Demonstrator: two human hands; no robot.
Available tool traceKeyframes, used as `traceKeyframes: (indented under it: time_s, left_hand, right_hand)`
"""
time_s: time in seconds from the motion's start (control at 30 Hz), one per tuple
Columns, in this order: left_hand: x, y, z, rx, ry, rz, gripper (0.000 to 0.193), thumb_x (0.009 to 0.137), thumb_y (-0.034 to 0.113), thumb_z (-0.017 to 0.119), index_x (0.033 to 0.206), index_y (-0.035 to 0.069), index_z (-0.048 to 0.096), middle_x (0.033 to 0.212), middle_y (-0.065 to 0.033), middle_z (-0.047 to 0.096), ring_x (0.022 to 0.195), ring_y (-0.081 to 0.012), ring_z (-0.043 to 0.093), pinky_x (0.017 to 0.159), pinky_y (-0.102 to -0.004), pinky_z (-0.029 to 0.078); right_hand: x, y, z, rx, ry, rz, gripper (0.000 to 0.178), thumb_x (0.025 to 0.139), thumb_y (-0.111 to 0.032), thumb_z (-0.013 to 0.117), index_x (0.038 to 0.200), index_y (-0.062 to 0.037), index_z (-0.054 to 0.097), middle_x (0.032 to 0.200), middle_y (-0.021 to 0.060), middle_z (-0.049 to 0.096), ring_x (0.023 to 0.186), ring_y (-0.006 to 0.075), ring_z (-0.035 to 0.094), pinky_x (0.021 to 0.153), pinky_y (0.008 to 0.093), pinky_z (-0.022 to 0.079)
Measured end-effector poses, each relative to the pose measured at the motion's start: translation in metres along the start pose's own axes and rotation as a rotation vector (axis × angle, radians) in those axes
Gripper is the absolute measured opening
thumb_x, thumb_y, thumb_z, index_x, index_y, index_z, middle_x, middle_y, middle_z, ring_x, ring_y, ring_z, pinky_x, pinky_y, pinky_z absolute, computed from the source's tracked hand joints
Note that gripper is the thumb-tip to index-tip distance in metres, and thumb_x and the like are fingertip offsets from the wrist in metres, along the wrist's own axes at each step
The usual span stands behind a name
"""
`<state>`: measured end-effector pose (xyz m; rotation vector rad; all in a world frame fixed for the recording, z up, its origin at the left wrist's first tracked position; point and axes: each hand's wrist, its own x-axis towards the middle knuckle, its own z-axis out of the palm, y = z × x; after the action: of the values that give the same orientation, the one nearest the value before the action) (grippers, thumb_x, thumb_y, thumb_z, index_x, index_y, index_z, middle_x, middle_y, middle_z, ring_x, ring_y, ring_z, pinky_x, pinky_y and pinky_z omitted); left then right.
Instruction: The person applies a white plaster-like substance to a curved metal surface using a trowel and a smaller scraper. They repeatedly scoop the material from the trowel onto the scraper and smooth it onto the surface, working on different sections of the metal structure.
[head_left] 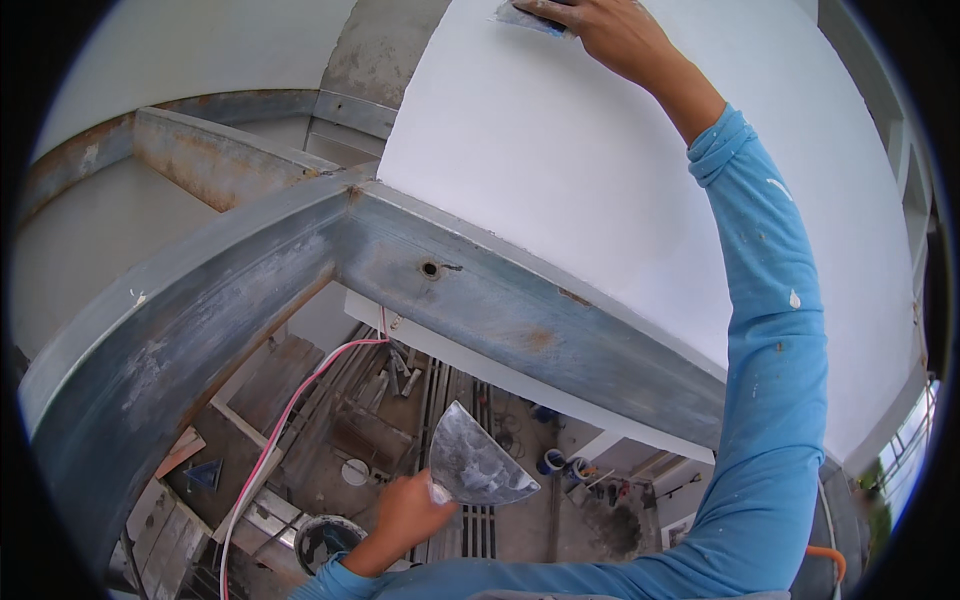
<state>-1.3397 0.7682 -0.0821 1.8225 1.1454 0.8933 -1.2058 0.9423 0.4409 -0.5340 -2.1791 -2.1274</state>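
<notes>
My left hand (412, 520) is closed round the handle of a wide putty knife (482, 462), held low over the drop below the beams. Its flared metal blade is smeared with whitish filler and points up and to the right. Up at the top, my right hand (618, 38) grips a second putty knife (536, 18), whose blade lies against a smooth white wall (560, 130). That arm reaches far up along the wall, in a blue sleeve spotted with white. The right hand's upper part is cut off by the picture's edge.
Grey steel beams (520, 305) with rust patches meet at a corner before me. Pink and white cables (290, 405) hang down on the left. Far below lie a floor with planks, metal bars and several buckets. A dark round bucket (328, 540) shows beside my left forearm.
</notes>
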Motion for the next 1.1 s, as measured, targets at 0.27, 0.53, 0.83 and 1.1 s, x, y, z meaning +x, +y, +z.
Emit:
traceKeyframes:
  time_s: [0.27, 0.53, 0.83, 1.1]
  left_hand:
    - [-0.014, -0.009, 0.012, -0.111, 0.049, -0.027, 0.034, 0.072, 0.025, 0.076, 0.096, 0.002, 0.069, 0.083, -0.0212, 0.071, 0.081, -0.0425, 0.068, 0.073, -0.0503, 0.054]
    - [0.007, -0.009, 0.020, -0.064, 0.008, -0.004, 0.038, 0.074, 0.027, 0.079, 0.101, 0.002, 0.069, 0.090, -0.0202, 0.072, 0.087, -0.0408, 0.069, 0.078, -0.0466, 0.054]
    - [0.024, 0.014, 0.060, -0.050, -0.146, 0.089, 0.035, 0.073, 0.029, 0.077, 0.096, 0.004, 0.069, 0.083, -0.0205, 0.071, 0.081, -0.0419, 0.068, 0.073, -0.0503, 0.053]
    - [0.026, 0.008, 0.056, -0.036, -0.171, 0.090, 0.037, 0.073, 0.030, 0.076, 0.098, 0.004, 0.069, 0.085, -0.0195, 0.072, 0.082, -0.0417, 0.068, 0.074, -0.0506, 0.053]
  right_hand:
    - [0.065, -0.005, 0.042, -0.034, -0.173, -0.133, 0.039, 0.092, -0.006, 0.048, 0.123, -0.0202, 0.068, 0.133, 0.0019, 0.063, 0.133, 0.0204, 0.051, 0.122, 0.0508, 0.019]
    - [-0.019, 0.001, -0.008, -0.004, -0.203, -0.077, 0.043, 0.087, 0.002, 0.054, 0.119, -0.0197, 0.072, 0.134, 0.0020, 0.064, 0.131, 0.0187, 0.054, 0.124, 0.0500, 0.017]
    - [-0.171, 0.020, -0.056, -0.048, -0.439, -0.004, 0.056, 0.086, 0.006, 0.058, 0.132, -0.0263, 0.063, 0.145, -0.0011, 0.055, 0.140, 0.0178, 0.045, 0.125, 0.0463, 0.017]
    - [-0.291, 0.039, -0.109, -0.213, -0.608, 0.194, 0.068, 0.079, -0.008, 0.076, 0.135, -0.0423, 0.058, 0.147, -0.0110, 0.053, 0.142, 0.0128, 0.042, 0.128, 0.0394, 0.019]
